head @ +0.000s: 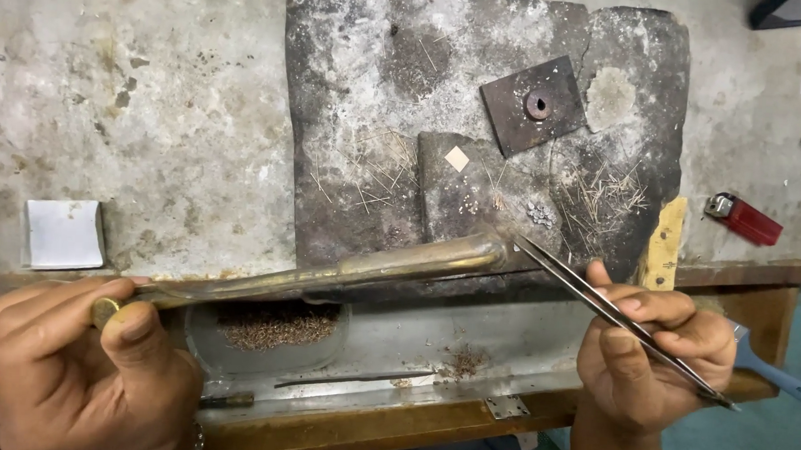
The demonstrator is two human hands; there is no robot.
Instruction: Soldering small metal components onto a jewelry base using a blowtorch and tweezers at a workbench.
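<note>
Left hand point(79, 364) is closed around the butt of a long brass blowpipe point(326, 271), thumb pressed on top; the pipe runs across the bench to its nozzle at the near edge of the charred soldering block point(370, 89). Right hand point(656, 353) has its fingers pinched on steel tweezers point(612, 320), whose tips meet just beside the nozzle; whether they grip a piece there is too small to tell.

Good practice, in my judgement: keep the nozzle low and steady, tweezer points closed and clear of the scattered wire clippings point(600, 202), forearms braced on the bench edge.

On the block lie a small pale square point(456, 158) and a dark plate with a centre hole point(533, 106). Below, a clear dish of reddish filings point(274, 327) sits in the catch tray. The bench top point(154, 106) is grey, stained and pitted, with a white paper square point(62, 234) at left and a red lighter point(745, 218) at right
</note>
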